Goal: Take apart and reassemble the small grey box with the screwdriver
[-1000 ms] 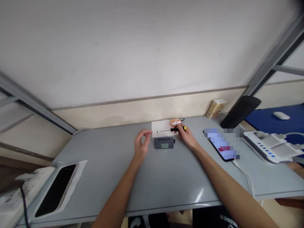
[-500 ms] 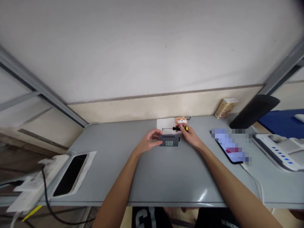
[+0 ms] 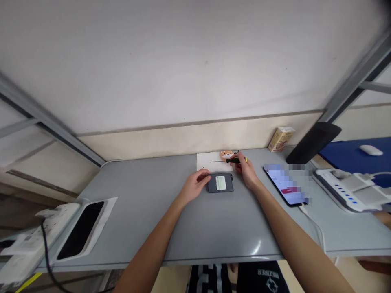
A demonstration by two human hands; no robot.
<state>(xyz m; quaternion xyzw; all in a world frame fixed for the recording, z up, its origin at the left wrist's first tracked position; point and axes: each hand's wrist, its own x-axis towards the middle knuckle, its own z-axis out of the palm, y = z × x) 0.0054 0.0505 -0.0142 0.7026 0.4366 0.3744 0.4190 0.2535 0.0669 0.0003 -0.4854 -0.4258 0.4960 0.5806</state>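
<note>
A small dark grey box (image 3: 220, 182) with a pale label on its upper face lies flat on the grey table (image 3: 214, 219). My left hand (image 3: 195, 185) grips its left end with curled fingers. My right hand (image 3: 247, 171) is closed around a screwdriver (image 3: 233, 160) with a black and yellow handle, whose thin shaft points left over a white sheet (image 3: 209, 162). An orange animal-shaped figure (image 3: 226, 154) sits at the back of that sheet, just beside the screwdriver handle.
A phone (image 3: 285, 185) with a lit screen and a white cable lies to the right. Beyond it are a white device (image 3: 345, 188), a black stand (image 3: 313, 142) and a small carton (image 3: 279, 139). A power strip (image 3: 36, 228) and a black-screened device (image 3: 81, 230) sit at the left edge.
My left hand reached the grey box, took hold of it and tipped it from standing on its edge to lying flat, label up. My right hand kept hold of the screwdriver.
</note>
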